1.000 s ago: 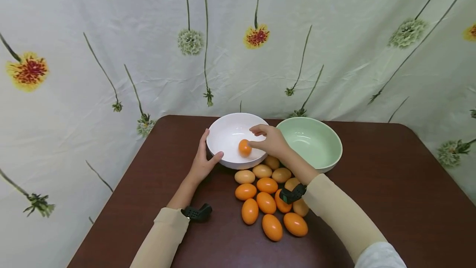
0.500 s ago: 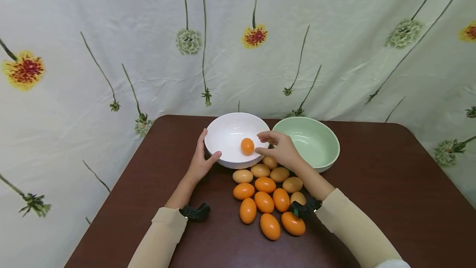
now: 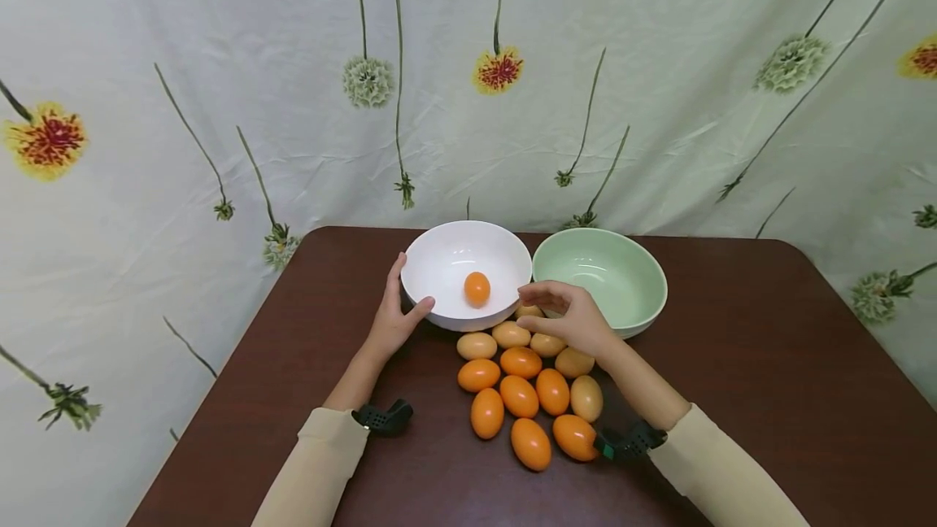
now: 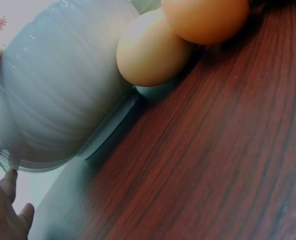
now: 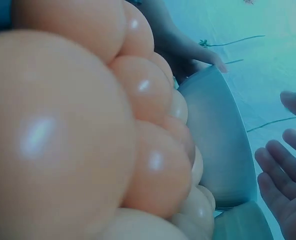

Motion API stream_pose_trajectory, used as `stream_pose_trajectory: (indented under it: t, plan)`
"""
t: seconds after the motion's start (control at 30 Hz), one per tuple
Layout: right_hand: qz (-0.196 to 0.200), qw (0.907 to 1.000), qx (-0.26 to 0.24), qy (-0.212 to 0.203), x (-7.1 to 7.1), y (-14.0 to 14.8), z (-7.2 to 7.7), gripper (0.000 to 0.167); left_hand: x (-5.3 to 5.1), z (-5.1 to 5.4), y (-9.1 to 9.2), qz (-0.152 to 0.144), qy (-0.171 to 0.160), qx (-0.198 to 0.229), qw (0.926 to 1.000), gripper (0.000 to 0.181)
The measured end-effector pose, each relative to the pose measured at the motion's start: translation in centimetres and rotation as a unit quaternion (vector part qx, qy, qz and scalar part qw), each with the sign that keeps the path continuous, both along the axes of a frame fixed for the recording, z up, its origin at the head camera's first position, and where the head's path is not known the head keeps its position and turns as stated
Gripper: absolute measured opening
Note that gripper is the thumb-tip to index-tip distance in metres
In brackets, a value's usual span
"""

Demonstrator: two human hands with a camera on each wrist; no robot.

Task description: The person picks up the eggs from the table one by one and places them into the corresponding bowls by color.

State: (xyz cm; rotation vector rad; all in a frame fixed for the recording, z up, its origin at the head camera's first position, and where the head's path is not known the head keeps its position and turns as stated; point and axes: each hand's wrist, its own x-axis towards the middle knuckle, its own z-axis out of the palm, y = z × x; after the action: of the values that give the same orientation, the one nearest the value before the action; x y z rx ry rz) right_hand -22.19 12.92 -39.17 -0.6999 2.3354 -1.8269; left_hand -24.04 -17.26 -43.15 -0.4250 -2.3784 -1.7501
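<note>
My left hand (image 3: 395, 318) holds the left side of a white bowl (image 3: 444, 314), its thumb at the front rim and its fingers along the outer side. Some of those fingers (image 4: 9, 187) show beside the bowl in the left wrist view. Inside the bowl lies one orange egg (image 3: 477, 289). Just right of the bowl, my right hand (image 3: 573, 318) hovers over the back of a group of eggs with fingers bent loosely and nothing held. The group has glossy orange eggs (image 3: 519, 396) in front and paler tan eggs (image 3: 511, 334) behind and to the right.
A light green bowl (image 3: 629, 291) stands right beside the white one, and my right hand covers part of its front rim. Everything stands on a dark brown table (image 3: 739, 332). A flower-printed cloth (image 3: 293, 47) hangs behind the table's far edge.
My right hand has left the orange egg in the white bowl and drawn back right and toward me. The egg shifted slightly inside the bowl. My left hand stays on the bowl.
</note>
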Motion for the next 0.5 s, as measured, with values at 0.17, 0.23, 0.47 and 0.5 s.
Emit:
stream_pose_trajectory:
  t: [0.17, 0.23, 0.47, 0.5]
  plan:
    - [0.047, 0.9988, -0.014, 0.001, 0.9, 0.6, -0.7, 0.041, 0.0, 0.1, 0.0, 0.005, -0.003, 0.000, 1.0000, 0.085]
    - [0.069, 0.9975, -0.018, 0.000, 1.5, 0.9, -0.9, 0.040, 0.1, 0.1, 0.0, 0.004, -0.003, 0.000, 1.0000, 0.085]
    - [0.137, 0.9895, -0.044, 0.016, 3.5, 2.2, -1.8, 0.040, 0.2, 0.1, 0.0, 0.002, -0.002, -0.002, 1.0000, 0.085]
    - [0.143, 0.9884, -0.045, 0.021, 3.7, 2.5, -2.0, 0.040, 0.2, 0.1, 0.0, 0.003, -0.003, -0.002, 1.0000, 0.085]
